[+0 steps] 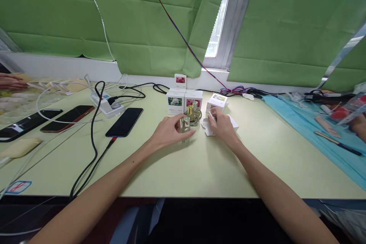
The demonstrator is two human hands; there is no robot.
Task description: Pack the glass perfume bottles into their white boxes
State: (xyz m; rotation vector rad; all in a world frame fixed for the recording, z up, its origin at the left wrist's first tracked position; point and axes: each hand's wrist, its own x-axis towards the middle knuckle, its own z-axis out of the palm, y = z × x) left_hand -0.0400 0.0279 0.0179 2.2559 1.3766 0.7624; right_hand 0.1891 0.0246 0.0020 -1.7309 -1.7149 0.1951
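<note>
We are curving the left hand (pixel 168 131) around the front bottle (pixel 186 125), with the thumb crossing before it and a finger passing behind. Whether the digits are pressing on the glass or only encircling it, we cannot tell. The bottle is standing upright on the table (pixel 171 171), just in front of the gold-capped bottle (pixel 190 111) and the rear bottle (pixel 195 105).

With the right hand (pixel 222 126) we are pinching a white piece (pixel 211 115) between thumb and fingers; whether it is joining the open carton (pixel 233 122) under the hand, we cannot tell. A flap (pixel 207 128) is lying spread on the side toward the bottles. A closed box (pixel 217 100) is sitting just behind the hand, and more boxes (pixel 175 101) are standing behind the bottles.

Handling, by our judgement: the bottle is looking small, light and rigid, with smooth walls that are likely to be slippery and fragile if knocked against its neighbours. We are advising a hold low on the body, thumb opposite fingers, rather than on the cap, which may be turning or coming loose. The carton is appearing light and foldable; we are favouring its side walls, since flaps may be creasing.
</note>
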